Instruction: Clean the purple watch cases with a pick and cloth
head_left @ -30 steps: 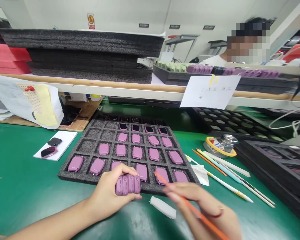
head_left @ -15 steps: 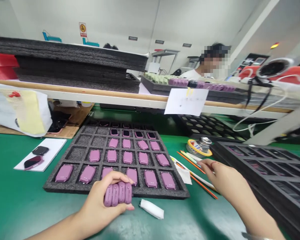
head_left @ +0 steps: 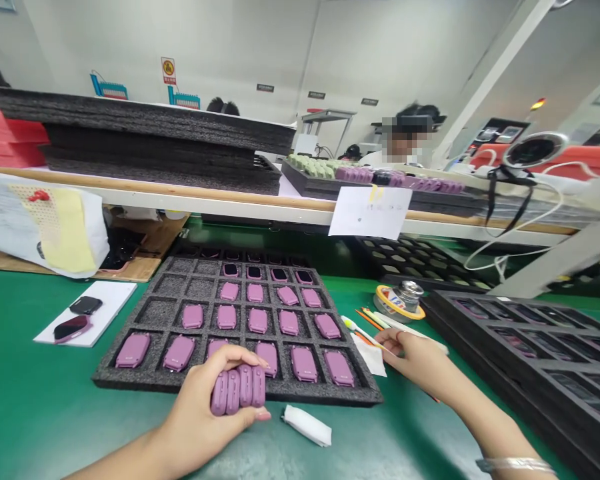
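Observation:
My left hand [head_left: 205, 407] is wrapped round a row of several purple smartwatch cases [head_left: 239, 390], pressed side by side with their edges upward. It is just in front of a black foam tray [head_left: 160, 311], whose pockets hold more purple watch cases [head_left: 257, 320], some showing dark screens. To the right, my right hand [head_left: 410, 357] is closed at a thin white stick with a yellow end [head_left: 356, 328], its fingertips round the shaft. Orange sticks [head_left: 373, 319] and a white cloth [head_left: 373, 353] lie beside these fingers. A white wrapped roll [head_left: 307, 425] lies on the bench between my hands.
A round tin with a metal-capped pot [head_left: 400, 300] stands behind my right hand. Another foam tray [head_left: 485, 313] lies at right. Two watch pieces rest on a white pad [head_left: 113, 307] at left. A shelf [head_left: 290, 207] crosses above the bench; a person [head_left: 405, 137] sits beyond.
My right hand has moved left and slightly down, from the sticks near the tin to the yellow-ended white stick. My left hand still holds the watch cases.

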`<state>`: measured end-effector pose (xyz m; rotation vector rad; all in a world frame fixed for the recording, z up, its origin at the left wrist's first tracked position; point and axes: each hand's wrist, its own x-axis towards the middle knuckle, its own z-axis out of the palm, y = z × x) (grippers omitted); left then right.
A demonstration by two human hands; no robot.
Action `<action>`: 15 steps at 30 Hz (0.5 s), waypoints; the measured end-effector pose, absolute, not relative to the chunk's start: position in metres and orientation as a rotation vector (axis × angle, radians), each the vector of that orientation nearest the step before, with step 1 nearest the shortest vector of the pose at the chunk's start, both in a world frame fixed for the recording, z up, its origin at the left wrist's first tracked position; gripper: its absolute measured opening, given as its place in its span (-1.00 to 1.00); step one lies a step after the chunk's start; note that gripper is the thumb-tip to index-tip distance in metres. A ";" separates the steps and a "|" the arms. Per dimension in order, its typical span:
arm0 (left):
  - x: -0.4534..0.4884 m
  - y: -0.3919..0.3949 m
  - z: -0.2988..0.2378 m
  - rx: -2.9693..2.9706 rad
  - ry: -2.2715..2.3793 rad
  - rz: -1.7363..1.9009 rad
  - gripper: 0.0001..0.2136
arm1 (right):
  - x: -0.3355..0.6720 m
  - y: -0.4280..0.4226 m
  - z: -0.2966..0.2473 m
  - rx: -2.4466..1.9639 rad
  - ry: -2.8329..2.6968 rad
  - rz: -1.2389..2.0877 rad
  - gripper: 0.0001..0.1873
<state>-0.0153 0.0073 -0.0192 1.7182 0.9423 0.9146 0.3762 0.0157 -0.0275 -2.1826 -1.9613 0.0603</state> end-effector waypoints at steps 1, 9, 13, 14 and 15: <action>-0.015 0.007 -0.018 1.714 0.934 0.923 -0.65 | 0.376 0.017 -0.029 -2.168 -1.962 0.025 -0.84; -0.013 0.003 -0.018 1.546 0.820 0.952 -0.61 | 0.325 0.006 -0.015 -1.988 -1.782 -0.485 -0.55; -0.015 0.006 -0.017 1.611 0.867 0.960 -0.55 | 0.256 -0.021 -0.005 -1.192 -2.255 -0.436 -0.59; -0.015 0.006 -0.016 1.627 0.870 0.967 -0.51 | 0.245 -0.025 -0.003 -1.119 -2.279 -0.464 -0.59; -0.016 0.005 -0.016 1.634 0.866 0.964 -0.46 | 0.238 -0.028 -0.002 -1.108 -2.282 -0.499 -0.60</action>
